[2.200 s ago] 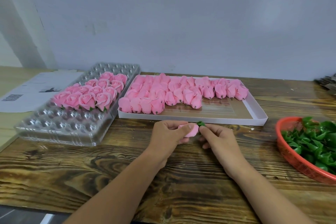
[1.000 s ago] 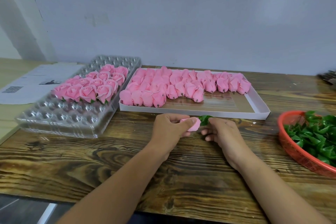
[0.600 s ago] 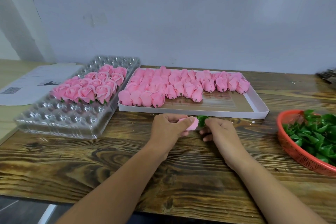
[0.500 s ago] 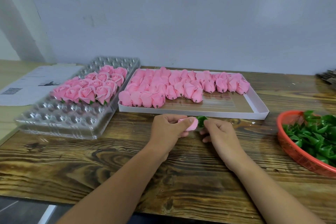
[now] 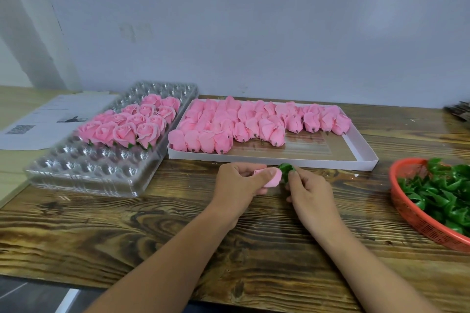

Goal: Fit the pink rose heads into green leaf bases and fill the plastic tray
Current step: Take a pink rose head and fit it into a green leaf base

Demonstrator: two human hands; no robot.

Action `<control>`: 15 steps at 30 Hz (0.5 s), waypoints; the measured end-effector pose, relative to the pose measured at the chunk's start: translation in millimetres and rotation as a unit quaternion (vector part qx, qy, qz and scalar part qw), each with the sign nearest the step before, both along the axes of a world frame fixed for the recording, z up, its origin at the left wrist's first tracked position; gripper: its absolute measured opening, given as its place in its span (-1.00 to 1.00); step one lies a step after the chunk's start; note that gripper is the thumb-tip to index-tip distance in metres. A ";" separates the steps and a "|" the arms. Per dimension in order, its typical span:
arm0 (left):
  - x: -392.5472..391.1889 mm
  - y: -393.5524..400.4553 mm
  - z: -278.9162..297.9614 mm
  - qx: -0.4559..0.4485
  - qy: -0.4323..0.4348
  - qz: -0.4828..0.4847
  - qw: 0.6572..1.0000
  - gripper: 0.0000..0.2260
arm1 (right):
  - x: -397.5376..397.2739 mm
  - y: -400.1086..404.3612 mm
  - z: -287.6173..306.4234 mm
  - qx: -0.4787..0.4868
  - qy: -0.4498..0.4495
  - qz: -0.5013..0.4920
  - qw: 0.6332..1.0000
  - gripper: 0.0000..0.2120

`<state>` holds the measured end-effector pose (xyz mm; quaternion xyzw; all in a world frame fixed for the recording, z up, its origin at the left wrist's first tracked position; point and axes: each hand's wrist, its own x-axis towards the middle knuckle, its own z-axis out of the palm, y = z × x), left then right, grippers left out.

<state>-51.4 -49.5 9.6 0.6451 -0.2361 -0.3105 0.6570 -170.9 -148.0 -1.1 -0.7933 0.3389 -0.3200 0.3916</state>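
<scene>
Your left hand (image 5: pixel 237 183) grips a rose (image 5: pixel 273 179), fingers curled round it. Your right hand (image 5: pixel 309 192) pinches a leaf base (image 5: pixel 286 169) touching the rose's end. Beyond both hands lies the box (image 5: pixel 366 150) of roses; the tray (image 5: pixel 101 168), part filled, sits beyond your left; the basket (image 5: pixel 417 218) is right of your right.

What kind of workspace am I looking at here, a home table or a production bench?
Probably a small craft assembly bench, not a home table: a white box of loose pink rose heads, a red basket of green leaf bases, and a partly filled plastic tray on a wooden table.
</scene>
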 end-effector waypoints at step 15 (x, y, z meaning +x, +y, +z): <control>-2.3 0.0 -0.7 -0.026 0.001 -0.018 0.999 -0.90 | -3.0 4.7 3.4 -0.013 -0.025 0.009 1.000 -0.60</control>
